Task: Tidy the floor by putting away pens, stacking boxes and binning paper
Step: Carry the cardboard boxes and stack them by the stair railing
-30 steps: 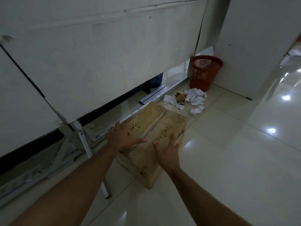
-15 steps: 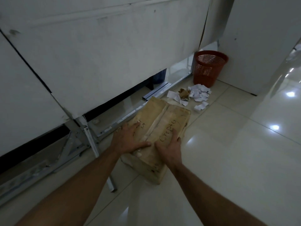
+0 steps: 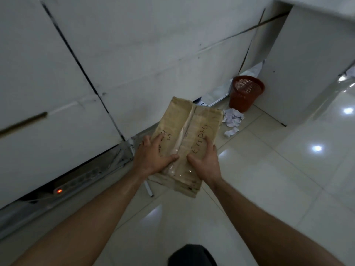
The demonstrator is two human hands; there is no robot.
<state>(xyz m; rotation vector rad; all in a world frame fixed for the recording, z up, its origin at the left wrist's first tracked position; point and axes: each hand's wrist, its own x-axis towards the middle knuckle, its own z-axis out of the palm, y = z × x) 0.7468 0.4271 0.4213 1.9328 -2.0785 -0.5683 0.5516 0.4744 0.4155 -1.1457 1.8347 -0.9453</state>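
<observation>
Box (image 3: 189, 131) now lifted, both hands (image 3: 153, 156) gripping (scrawled writing illegible)

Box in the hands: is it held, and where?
Yes. Both hands, left and right, hold the box at its near end, thumbs on top.

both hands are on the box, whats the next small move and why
Probably carry the cardboard box off to wherever it gets stacked: the left hand and right hand both hold its near end, and the paper scraps by the red bin can wait.
</observation>
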